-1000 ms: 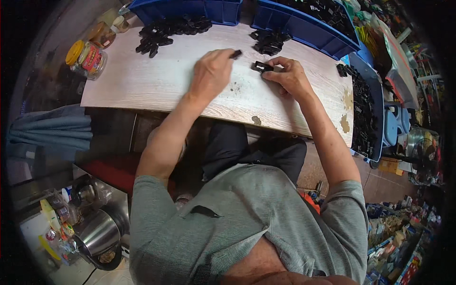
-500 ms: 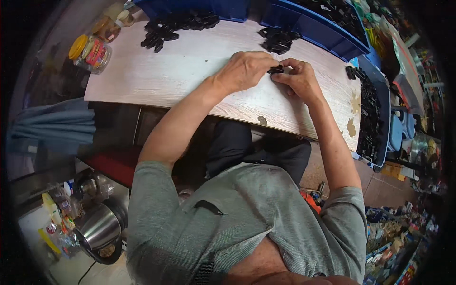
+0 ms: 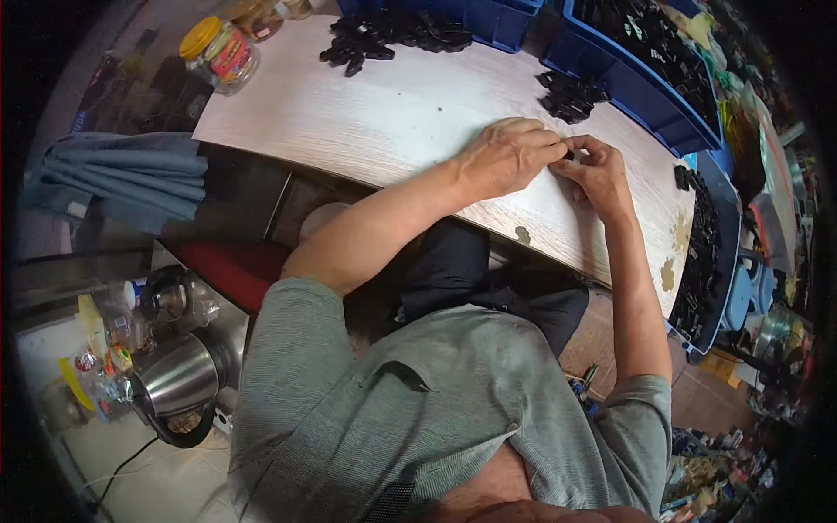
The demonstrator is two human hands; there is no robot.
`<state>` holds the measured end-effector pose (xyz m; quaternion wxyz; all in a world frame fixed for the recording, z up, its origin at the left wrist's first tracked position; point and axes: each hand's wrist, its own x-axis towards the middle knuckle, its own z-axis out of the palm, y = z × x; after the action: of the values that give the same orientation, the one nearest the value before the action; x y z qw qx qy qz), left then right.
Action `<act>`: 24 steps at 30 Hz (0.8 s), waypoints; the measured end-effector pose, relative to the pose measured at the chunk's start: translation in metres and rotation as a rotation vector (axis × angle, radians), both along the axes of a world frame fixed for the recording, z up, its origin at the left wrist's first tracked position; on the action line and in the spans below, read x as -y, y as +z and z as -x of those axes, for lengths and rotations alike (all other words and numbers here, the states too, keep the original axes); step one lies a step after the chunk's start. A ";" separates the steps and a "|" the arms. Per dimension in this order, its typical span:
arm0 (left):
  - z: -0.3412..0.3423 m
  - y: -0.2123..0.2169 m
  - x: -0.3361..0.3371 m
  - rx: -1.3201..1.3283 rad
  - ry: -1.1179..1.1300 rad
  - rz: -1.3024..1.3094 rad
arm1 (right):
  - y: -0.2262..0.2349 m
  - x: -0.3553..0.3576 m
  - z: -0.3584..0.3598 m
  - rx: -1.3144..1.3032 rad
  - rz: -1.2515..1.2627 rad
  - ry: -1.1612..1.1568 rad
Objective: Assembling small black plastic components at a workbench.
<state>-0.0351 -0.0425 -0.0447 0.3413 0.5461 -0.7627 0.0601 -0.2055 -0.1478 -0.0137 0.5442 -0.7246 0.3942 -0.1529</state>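
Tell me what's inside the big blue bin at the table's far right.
The blue bin holds a heap of small black parts. Its bottom and anything beneath the heap is covered.

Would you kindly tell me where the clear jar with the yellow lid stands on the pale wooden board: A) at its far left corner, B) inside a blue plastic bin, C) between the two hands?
A: the clear jar with the yellow lid stands at the far left corner of the pale wooden board, well away from both hands and the bins.
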 end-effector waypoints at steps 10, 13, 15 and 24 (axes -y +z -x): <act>-0.178 -0.003 -0.062 0.157 0.910 0.264 | 0.004 -0.004 0.004 0.075 -0.085 -0.158; -0.193 -0.010 -0.078 0.235 0.858 0.098 | 0.009 0.001 0.008 0.070 -0.145 -0.227; -0.180 -0.008 -0.076 0.264 0.801 0.025 | 0.007 0.007 0.016 0.177 -0.248 -0.334; -0.133 0.005 -0.059 0.194 0.634 0.008 | -0.004 0.084 0.091 0.340 -0.109 -0.796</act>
<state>0.0978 0.0167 -0.0397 0.2334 0.7465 -0.5836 0.2182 -0.2966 -0.2316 -0.0178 0.5375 -0.4511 0.5548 -0.4470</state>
